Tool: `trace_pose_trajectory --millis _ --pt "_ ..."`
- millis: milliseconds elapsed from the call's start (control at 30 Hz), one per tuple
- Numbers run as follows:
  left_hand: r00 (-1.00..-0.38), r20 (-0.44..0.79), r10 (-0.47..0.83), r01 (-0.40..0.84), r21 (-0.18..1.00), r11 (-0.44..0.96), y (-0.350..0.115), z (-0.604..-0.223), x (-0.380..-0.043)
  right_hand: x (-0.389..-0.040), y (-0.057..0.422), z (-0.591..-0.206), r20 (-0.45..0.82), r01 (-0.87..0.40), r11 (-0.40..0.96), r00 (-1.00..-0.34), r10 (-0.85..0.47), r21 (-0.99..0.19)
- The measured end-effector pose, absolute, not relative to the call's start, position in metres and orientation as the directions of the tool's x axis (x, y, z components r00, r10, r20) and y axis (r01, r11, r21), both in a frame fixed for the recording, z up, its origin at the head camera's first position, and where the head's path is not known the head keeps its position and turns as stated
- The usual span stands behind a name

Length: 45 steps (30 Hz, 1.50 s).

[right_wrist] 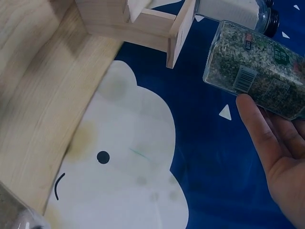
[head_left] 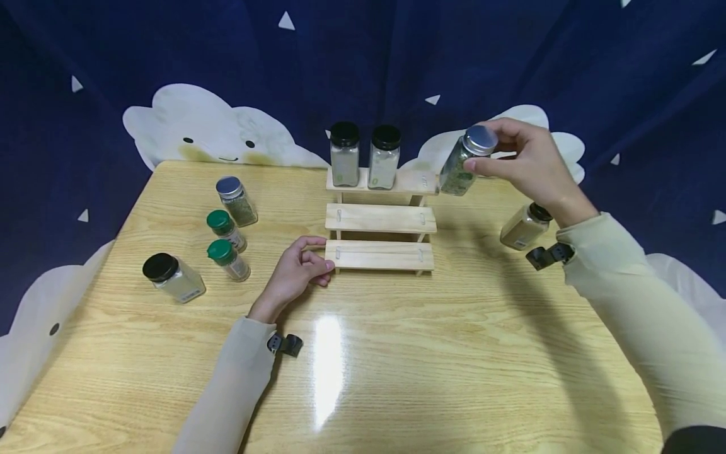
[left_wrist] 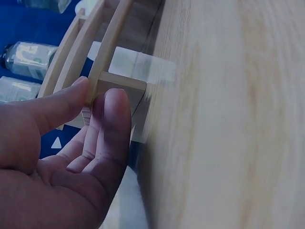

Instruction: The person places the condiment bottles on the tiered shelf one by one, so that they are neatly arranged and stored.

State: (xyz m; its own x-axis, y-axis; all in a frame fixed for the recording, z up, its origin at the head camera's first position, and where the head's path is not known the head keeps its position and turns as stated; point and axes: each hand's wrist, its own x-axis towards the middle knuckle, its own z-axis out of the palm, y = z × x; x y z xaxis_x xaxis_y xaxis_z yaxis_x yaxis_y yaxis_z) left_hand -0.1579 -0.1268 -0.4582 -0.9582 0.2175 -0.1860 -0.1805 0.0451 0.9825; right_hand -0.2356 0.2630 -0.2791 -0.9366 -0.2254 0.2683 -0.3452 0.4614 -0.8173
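Note:
A wooden three-step spice rack (head_left: 380, 219) stands at the back middle of the table. My left hand (head_left: 292, 272) pinches the left end of its lowest step between thumb and fingers, as the left wrist view also shows. Two black-lidded jars (head_left: 383, 167) stand side by side on the left and middle of the top step. My right hand (head_left: 533, 161) grips a silver-lidded glass spice jar (head_left: 455, 171), tilted, beside the right end of the top step. Dried green herb flakes fill this jar (right_wrist: 255, 67) in the right wrist view, which shows a barcode label.
At the table's left stand a silver-lidded herb jar (head_left: 241, 207), two green-capped shakers (head_left: 235, 268) and a black-lidded jar (head_left: 183, 284). Another black-lidded jar (head_left: 520, 229) is below my right wrist. A dark blue curtain (head_left: 363, 63) with clouds hangs behind the table (head_left: 431, 366).

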Motion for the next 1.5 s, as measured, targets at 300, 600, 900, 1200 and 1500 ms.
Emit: trace_pose_trajectory --millis 300,600,900,1200,1500 --pt "-0.958 -0.185 0.218 -0.181 0.983 0.035 -0.128 -0.458 -0.158 -0.243 0.255 -0.278 0.247 -0.325 0.462 -0.943 -0.222 -0.825" --pt "-0.959 -0.183 0.217 -0.177 0.983 0.044 -0.128 -0.458 -0.158 -0.251 0.244 -0.277 0.237 -0.319 0.464 -0.944 -0.229 -0.826" --pt "-0.958 -0.176 0.225 -0.169 0.984 0.053 -0.128 -0.456 -0.157 -0.258 0.234 -0.282 0.236 -0.328 0.475 -0.941 -0.243 -0.817" --pt "-0.958 -0.175 0.227 -0.167 0.984 0.056 -0.128 -0.456 -0.156 -0.261 0.229 -0.285 0.233 -0.331 0.479 -0.939 -0.253 -0.813" --pt "-0.958 -0.179 0.226 -0.17 0.984 0.056 -0.128 -0.455 -0.157 -0.263 0.227 -0.287 0.225 -0.33 0.487 -0.939 -0.262 -0.809"
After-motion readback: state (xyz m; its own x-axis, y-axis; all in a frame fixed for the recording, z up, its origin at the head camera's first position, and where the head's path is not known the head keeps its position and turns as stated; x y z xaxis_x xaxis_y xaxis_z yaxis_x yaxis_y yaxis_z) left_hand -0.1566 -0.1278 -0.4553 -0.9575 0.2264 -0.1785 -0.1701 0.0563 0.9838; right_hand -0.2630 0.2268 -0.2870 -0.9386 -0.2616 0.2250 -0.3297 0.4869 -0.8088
